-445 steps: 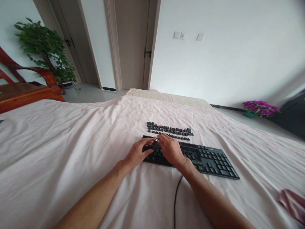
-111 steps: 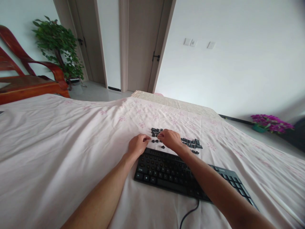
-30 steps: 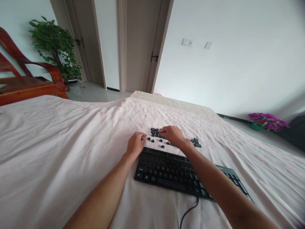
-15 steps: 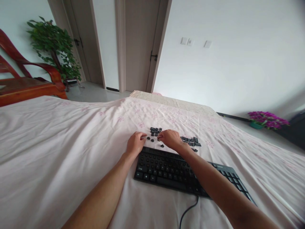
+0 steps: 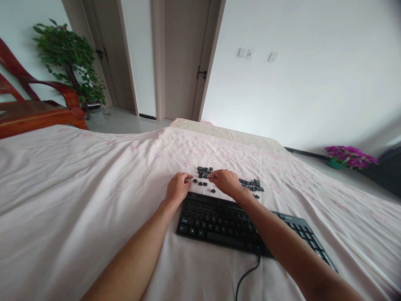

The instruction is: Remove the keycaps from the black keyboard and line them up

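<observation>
A black keyboard lies on the cloth, with many keycaps off its upper rows. Beyond it, loose black keycaps form a small cluster, and more keycaps sit to the right. My left hand rests just past the keyboard's left corner, thumb and fingers drawn together; whatever is between them is too small to make out. Beside its fingertips, several single keycaps lie apart. My right hand reaches over the keyboard, fingertips pinched at the cluster's near edge, hiding some keycaps. What it grips cannot be made out.
A pale flowered cloth covers the wide surface. The keyboard's cable runs towards me. Farther off are a wooden chair, a green plant, doors and purple flowers by the wall.
My right hand's fingertips have shifted slightly away from me, towards the cluster. A keycap now shows on the cloth where those fingertips were. My left hand stays in place.
</observation>
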{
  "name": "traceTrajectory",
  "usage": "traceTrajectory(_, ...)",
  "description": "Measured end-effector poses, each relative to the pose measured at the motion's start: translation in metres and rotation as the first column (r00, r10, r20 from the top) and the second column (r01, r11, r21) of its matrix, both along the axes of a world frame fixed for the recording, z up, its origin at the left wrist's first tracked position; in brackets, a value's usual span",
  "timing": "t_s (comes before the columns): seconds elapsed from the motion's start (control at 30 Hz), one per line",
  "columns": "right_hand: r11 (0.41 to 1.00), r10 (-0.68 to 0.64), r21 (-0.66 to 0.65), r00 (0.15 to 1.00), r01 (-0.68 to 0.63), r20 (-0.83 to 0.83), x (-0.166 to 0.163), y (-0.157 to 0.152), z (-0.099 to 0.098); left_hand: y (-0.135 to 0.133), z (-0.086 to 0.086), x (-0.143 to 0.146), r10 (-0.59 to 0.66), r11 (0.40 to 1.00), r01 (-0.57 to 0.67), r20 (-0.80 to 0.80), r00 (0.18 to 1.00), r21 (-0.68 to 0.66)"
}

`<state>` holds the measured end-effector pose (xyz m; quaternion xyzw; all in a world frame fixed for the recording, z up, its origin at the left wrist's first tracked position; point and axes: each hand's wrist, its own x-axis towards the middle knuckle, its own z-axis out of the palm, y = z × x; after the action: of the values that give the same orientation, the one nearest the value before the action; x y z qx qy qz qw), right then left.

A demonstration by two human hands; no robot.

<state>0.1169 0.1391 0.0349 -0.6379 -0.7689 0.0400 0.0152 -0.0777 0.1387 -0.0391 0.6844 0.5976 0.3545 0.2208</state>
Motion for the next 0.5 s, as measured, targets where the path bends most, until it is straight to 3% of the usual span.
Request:
traceTrajectory(0.3, 0.997, 0.069, 0.012, 0.996, -0.070, 0.057, 0.010, -0.020, -0.005, 0.000, -0.003, 0.001, 0.007, 1.000, -0.007, 0.027, 1.000, -0.006)
traceTrajectory(0.5, 0.994, 0.048, 0.091, 0.996, -0.055, 0.080, 0.013, -0.007, -0.005, 0.001, -0.005, 0.000, -0.006, 1.000, 0.005, 0.041, 0.999, 0.007)
